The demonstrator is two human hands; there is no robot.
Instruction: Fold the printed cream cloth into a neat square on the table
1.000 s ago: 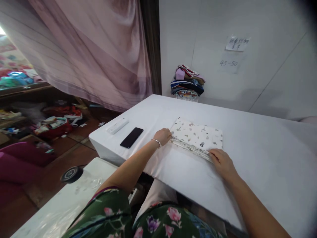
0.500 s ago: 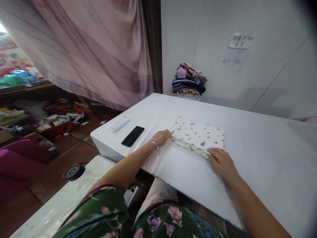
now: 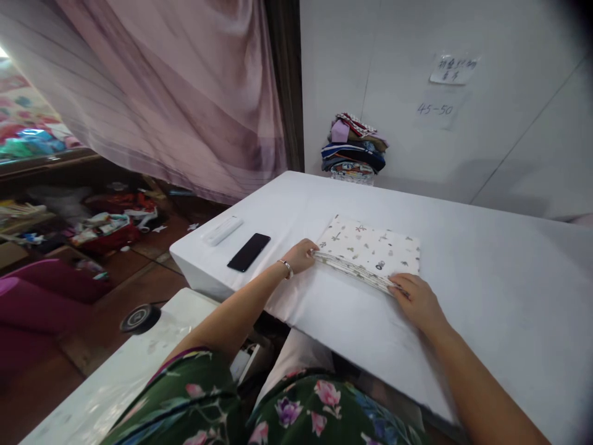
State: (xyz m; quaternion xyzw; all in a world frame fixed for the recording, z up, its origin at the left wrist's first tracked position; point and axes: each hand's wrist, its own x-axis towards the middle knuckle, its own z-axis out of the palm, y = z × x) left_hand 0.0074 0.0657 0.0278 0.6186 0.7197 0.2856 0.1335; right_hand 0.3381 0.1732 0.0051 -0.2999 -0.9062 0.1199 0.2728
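Note:
A folded white cloth with small printed figures (image 3: 370, 250) lies flat on the white table (image 3: 486, 290). My left hand (image 3: 301, 255) is at the cloth's near left corner, fingers curled round its edge. My right hand (image 3: 412, 300) rests at the near right corner, fingertips pinching the layered edge. Both forearms reach over the table's front edge.
A black phone (image 3: 248, 251) and a white remote (image 3: 221, 231) lie near the table's left end. A stack of folded clothes (image 3: 354, 149) stands against the wall at the back. A pink curtain (image 3: 162, 93) hangs to the left. A white surface (image 3: 139, 364) sits below left.
Both hands stay at the cloth's near corners. The near edge of the cloth has lifted slightly at the left corner. The view has shifted a little.

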